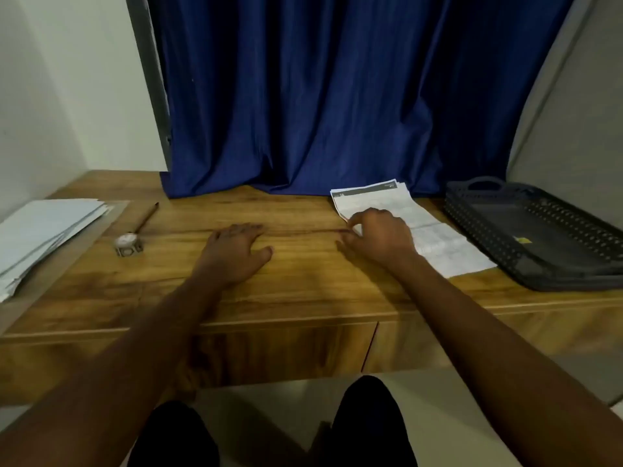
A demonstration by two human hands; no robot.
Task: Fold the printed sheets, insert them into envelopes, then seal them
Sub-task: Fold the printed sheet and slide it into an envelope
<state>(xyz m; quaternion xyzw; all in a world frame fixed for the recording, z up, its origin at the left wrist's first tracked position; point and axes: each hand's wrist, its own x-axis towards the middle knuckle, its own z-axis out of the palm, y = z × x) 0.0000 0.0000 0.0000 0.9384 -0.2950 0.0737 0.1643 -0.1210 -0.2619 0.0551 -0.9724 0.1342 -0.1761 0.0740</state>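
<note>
A stack of printed sheets (435, 241) lies on the wooden desk (303, 284) at the right, its long side running away from me. My right hand (381, 237) rests on the stack's left edge, fingers curled at the paper's border; whether it pinches a sheet I cannot tell. My left hand (236, 251) lies flat on the bare desk near the middle, fingers straight and holding nothing. A pile of white envelopes (43, 230) sits fanned at the far left of the desk.
A dark perforated plastic tray (539, 237) stands at the right edge beyond the sheets. A small glue pot (128, 244) with a brush stick (146, 219) sits left of centre. A blue curtain (320, 96) hangs behind the desk. My knees show below the desk front.
</note>
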